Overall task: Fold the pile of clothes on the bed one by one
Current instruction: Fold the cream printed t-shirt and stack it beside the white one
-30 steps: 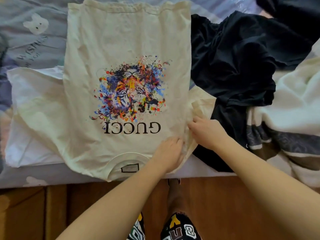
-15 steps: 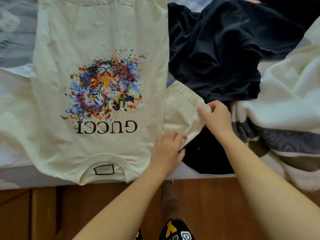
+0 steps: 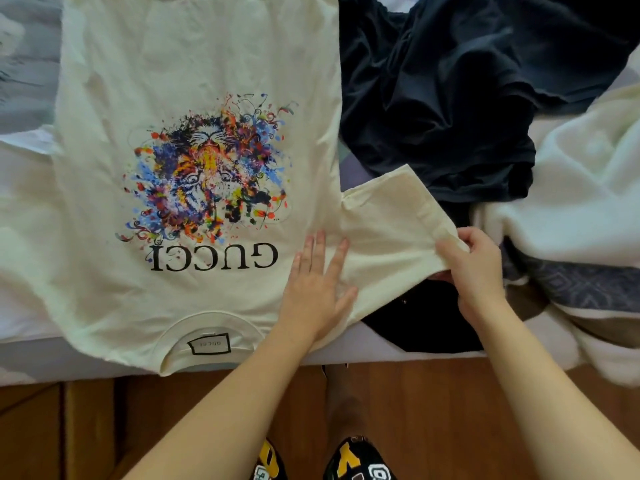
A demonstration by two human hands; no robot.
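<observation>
A cream T-shirt [image 3: 194, 71] with a colourful tiger print and black lettering lies flat on the bed, collar toward me at the near edge. My left hand [image 3: 317, 289] presses flat on the shirt's shoulder, fingers straight. My right hand [image 3: 476, 268] pinches the hem of the shirt's right sleeve [image 3: 391, 230], which is stretched out to the right over dark cloth.
A crumpled dark navy garment [image 3: 450, 98] lies to the right of the shirt. A white and patterned blanket [image 3: 581, 202] is bunched at far right. A white cloth [image 3: 24, 271] lies under the shirt at left. The wooden floor [image 3: 86, 427] runs below the bed edge.
My right hand has pulled the sleeve out from the shirt's side and spread it to the right. My left hand has flattened onto the shoulder. The view has shifted left.
</observation>
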